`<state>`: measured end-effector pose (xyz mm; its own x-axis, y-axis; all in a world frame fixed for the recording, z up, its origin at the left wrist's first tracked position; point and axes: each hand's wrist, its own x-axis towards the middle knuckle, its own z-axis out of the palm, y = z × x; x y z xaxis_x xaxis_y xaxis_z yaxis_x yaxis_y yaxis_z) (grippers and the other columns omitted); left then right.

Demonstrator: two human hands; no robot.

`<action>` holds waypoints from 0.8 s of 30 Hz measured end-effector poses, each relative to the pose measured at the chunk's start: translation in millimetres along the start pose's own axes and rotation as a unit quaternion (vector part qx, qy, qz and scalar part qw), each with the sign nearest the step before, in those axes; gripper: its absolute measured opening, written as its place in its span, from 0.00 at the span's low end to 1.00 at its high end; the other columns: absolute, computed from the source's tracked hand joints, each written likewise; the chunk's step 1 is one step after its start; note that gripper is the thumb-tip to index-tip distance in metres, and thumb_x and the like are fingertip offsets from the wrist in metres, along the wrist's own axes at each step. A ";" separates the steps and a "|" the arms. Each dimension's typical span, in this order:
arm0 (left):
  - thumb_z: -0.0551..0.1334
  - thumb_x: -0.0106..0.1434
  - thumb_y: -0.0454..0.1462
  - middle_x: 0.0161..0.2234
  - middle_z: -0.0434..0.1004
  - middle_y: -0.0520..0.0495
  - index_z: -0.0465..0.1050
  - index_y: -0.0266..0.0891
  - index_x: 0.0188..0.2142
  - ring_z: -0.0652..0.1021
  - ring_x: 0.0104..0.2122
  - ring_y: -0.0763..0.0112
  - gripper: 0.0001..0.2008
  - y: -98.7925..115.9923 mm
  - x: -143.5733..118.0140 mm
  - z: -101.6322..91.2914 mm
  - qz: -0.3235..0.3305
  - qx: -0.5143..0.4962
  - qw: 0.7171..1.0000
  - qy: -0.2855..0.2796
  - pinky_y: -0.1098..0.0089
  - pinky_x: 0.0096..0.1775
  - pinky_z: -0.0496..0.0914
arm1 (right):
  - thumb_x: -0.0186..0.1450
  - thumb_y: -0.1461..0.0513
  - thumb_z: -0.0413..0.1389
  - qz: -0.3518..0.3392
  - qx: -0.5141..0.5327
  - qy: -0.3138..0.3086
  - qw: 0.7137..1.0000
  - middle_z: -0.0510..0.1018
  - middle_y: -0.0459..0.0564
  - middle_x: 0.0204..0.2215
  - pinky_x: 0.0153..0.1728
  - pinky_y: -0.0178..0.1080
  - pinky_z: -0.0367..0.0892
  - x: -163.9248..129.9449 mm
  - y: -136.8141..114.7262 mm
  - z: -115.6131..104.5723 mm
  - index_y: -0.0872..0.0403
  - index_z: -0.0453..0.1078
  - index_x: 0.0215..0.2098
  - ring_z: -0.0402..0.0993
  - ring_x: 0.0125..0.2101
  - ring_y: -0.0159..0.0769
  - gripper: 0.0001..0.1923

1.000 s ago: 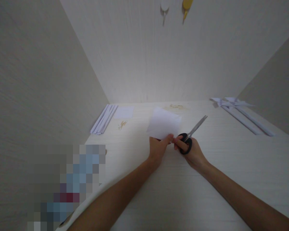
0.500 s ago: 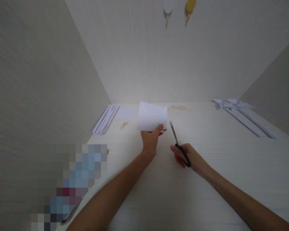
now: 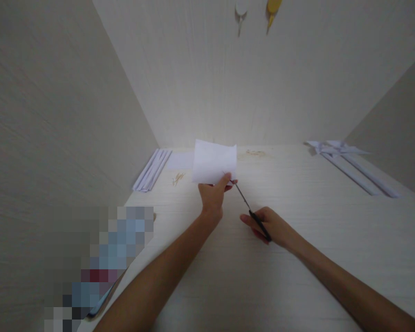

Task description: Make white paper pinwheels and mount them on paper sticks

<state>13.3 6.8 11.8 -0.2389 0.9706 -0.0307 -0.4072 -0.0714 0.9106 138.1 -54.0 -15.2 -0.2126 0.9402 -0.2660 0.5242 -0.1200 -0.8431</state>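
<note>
A white sheet of paper is pinched at its lower right part by my left hand, thumb in front and fingers behind. A short slit line shows in the sheet near the thumb. My right hand is closed on the handles of black-handled scissors. Their blades point up and left, with the tips at the paper's lower right corner, close to my left fingertips. Whether the blades are around the paper's edge I cannot tell.
Rolled paper sticks lie at the left, beside a flat paper sheet and several small toothpick-like sticks. Paper pinwheels on sticks lie at the right. Two hooks hang on the back wall.
The scissors have moved left and turned so that their tips reach the paper's lower right corner. My left hand and the sheet have shifted slightly left and up.
</note>
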 end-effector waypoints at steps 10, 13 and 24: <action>0.66 0.41 0.35 0.20 0.74 0.50 0.71 0.32 0.23 0.76 0.19 0.72 0.09 -2.9 0.4 -1.7 0.021 0.003 1.000 -0.003 0.75 0.22 0.70 | 0.54 0.43 0.47 0.012 -0.012 -0.002 1.000 0.60 0.43 0.05 0.15 0.32 0.51 -0.2 -1.8 0.1 0.54 0.56 0.07 0.54 0.08 0.26 0.29; 0.66 0.41 0.34 0.20 0.74 0.50 0.71 0.32 0.24 0.75 0.18 0.72 0.09 -2.9 0.7 -1.6 0.035 0.005 0.999 0.001 0.74 0.22 0.70 | 0.55 0.42 0.46 0.016 -0.014 -0.009 1.000 0.59 0.43 0.05 0.15 0.32 0.51 -0.6 -1.9 -0.2 0.54 0.56 0.08 0.54 0.08 0.25 0.30; 0.67 0.40 0.34 0.21 0.74 0.50 0.70 0.32 0.24 0.75 0.18 0.72 0.10 -1.6 1.5 -0.5 0.055 0.014 0.998 0.017 0.72 0.22 0.72 | 0.56 0.43 0.45 0.018 -0.046 -0.007 0.999 0.60 0.43 0.05 0.16 0.32 0.54 -0.1 -3.3 -0.6 0.55 0.56 0.08 0.55 0.09 0.25 0.30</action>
<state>13.1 8.3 10.1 -0.3114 0.9485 0.0573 -0.3522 -0.1712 0.9201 136.9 -53.6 -12.1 -0.2041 0.9313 -0.3018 0.6057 -0.1220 -0.7863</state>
